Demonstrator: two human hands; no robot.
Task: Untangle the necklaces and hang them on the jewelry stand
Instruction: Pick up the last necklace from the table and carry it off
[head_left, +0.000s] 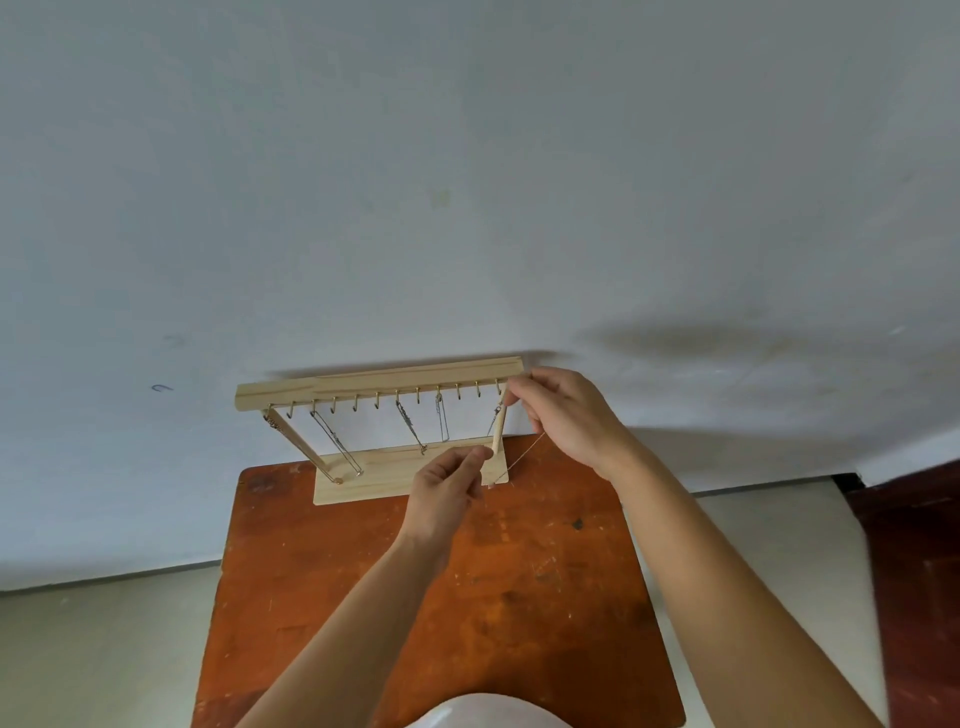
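Note:
A pale wooden jewelry stand (374, 382) with a row of gold hooks under its top bar stands at the far edge of the table. Several necklaces hang from it, among them a long one (337, 449) at the left and another (411, 427) near the middle. My right hand (566, 415) is raised to the bar's right end and pinches a thin chain (522, 454) by the last hook. That chain runs down and left to my left hand (447, 493), which pinches its lower part in front of the stand's base.
The stand sits on a worn orange-brown table (363, 597) pushed against a pale grey wall (467, 182). Light floor shows on both sides of the table, and a dark red surface (914, 571) lies at the right edge.

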